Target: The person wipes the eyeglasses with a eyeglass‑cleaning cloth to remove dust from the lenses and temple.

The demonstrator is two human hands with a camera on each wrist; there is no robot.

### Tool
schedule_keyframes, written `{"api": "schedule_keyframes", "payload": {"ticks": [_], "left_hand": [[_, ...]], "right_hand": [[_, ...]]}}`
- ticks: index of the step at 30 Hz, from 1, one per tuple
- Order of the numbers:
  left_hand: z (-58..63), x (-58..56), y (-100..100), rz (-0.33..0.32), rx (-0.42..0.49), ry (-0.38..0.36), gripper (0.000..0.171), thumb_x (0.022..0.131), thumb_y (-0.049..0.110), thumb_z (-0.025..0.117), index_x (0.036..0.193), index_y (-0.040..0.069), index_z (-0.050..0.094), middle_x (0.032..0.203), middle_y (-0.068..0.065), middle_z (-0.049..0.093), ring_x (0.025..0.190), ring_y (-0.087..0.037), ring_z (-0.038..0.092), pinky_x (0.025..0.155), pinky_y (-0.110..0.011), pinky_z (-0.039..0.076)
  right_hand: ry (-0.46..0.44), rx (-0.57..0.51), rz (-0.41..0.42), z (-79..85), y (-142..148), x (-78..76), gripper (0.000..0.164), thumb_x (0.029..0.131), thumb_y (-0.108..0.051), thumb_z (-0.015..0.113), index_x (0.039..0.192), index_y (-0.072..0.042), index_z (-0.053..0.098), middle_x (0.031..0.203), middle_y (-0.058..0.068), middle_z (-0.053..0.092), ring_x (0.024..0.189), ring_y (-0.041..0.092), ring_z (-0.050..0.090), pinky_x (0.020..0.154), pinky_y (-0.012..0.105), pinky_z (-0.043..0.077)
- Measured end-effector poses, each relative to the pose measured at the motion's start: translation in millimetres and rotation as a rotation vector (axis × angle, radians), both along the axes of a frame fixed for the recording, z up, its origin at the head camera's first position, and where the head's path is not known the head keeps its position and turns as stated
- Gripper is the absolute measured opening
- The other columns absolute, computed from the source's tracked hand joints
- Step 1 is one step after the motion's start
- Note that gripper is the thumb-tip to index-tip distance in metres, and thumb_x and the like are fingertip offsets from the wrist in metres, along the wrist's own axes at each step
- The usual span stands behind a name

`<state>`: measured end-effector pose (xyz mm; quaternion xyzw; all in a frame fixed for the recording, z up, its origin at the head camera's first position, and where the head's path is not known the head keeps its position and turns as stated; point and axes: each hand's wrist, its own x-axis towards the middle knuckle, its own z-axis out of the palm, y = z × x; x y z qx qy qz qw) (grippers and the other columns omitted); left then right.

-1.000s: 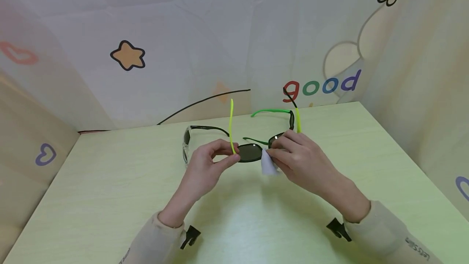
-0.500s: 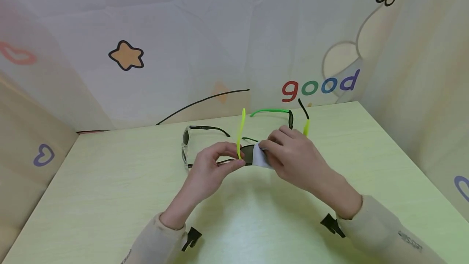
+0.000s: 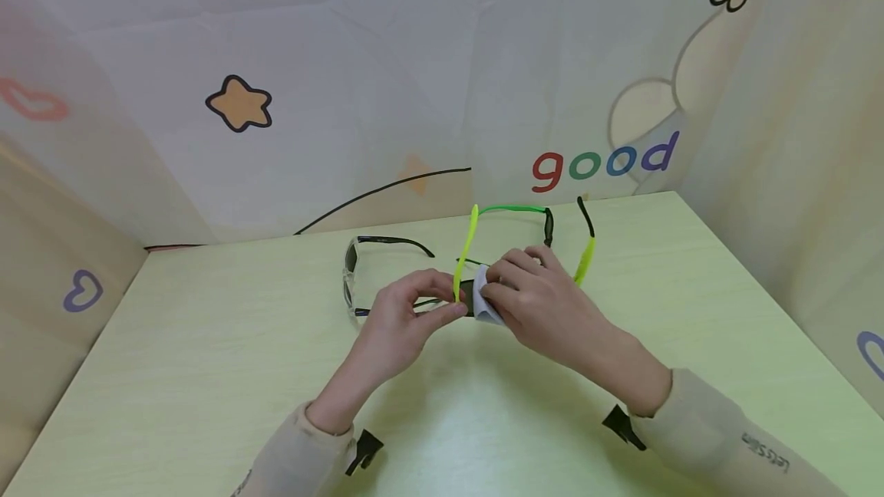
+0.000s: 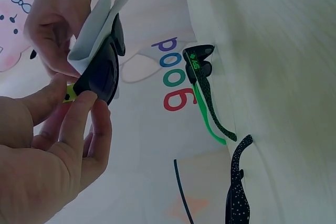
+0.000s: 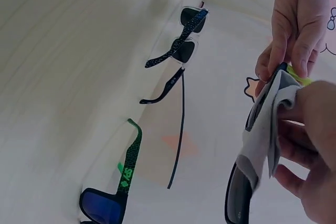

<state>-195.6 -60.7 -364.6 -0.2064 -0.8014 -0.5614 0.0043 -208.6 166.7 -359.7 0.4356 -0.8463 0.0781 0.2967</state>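
Note:
My left hand (image 3: 397, 320) pinches one end of a pair of black-framed sunglasses (image 4: 104, 80) beside the hinge. Their bright yellow temples stand unfolded, pointing away from me in the head view. A pale grey-white cloth (image 5: 262, 127) is folded over the lens nearer my left hand. Fingers of my right hand (image 3: 552, 301) grip this cloth against the lens, and in the head view they cover the other half of the glasses. The left wrist view shows the dark outer faces of the lenses, with the cloth on the inner side.
Behind the hands, sunglasses with green temples (image 3: 514, 208) rest on the pale table (image 3: 207, 374). Left of them stands a clear-framed pair with dark speckled temples (image 3: 350, 278). A printed curtain (image 3: 359, 83) hangs along the table's back edge.
The cloth has moved from the middle of the sunglasses leftward over the left lens. The sunglasses and left hand have shifted slightly right, and the yellow temples now lean right.

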Motion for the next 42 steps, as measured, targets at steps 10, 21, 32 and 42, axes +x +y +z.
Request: {"api": "schedule_keyframes", "payload": {"ticks": [10, 21, 32, 42], "left_hand": [[-1.5, -1.1, -2.7, 0.016, 0.019, 0.024, 0.014, 0.091, 0.008, 0.079, 0.103, 0.011, 0.074, 0.099, 0.001, 0.071, 0.098, -0.016, 0.067, 0.093, -0.039, 0.057], [2.8, -1.9, -3.1, 0.036, 0.07, -0.003, 0.012, 0.091, 0.007, 0.079, 0.099, 0.009, 0.071, 0.096, -0.002, 0.072, 0.098, -0.016, 0.068, 0.093, -0.041, 0.054], [0.6, -1.1, -0.3, 0.033, 0.121, -0.034, 0.013, 0.091, 0.005, 0.078, 0.102, 0.007, 0.072, 0.102, -0.004, 0.071, 0.1, -0.018, 0.068, 0.091, -0.04, 0.056], [3.0, -0.2, -0.2, 0.018, 0.132, -0.046, 0.011, 0.092, 0.005, 0.078, 0.1, 0.006, 0.071, 0.108, -0.005, 0.07, 0.102, -0.018, 0.067, 0.095, -0.045, 0.053]], "right_hand": [[-0.126, 0.0, 0.141, -7.7, 0.2, -1.2, 0.028, 0.094, -0.017, 0.069, 0.118, -0.005, 0.075, 0.116, 0.004, 0.074, 0.113, 0.027, 0.063, 0.098, 0.046, 0.049], [-0.133, -0.043, 0.197, -13.6, -2.8, 1.3, 0.056, 0.085, -0.013, 0.085, 0.135, 0.002, 0.065, 0.139, 0.015, 0.062, 0.131, 0.028, 0.058, 0.112, 0.05, 0.043], [-0.007, 0.058, 0.01, -10.5, -2.0, 3.8, 0.061, 0.068, -0.009, 0.097, 0.124, -0.005, 0.074, 0.12, 0.007, 0.073, 0.117, 0.025, 0.065, 0.108, 0.048, 0.047], [0.027, -0.115, 0.115, -10.6, 0.3, 1.1, 0.043, 0.061, 0.006, 0.096, 0.1, -0.004, 0.08, 0.095, 0.005, 0.077, 0.096, 0.025, 0.068, 0.09, 0.045, 0.055]]}}
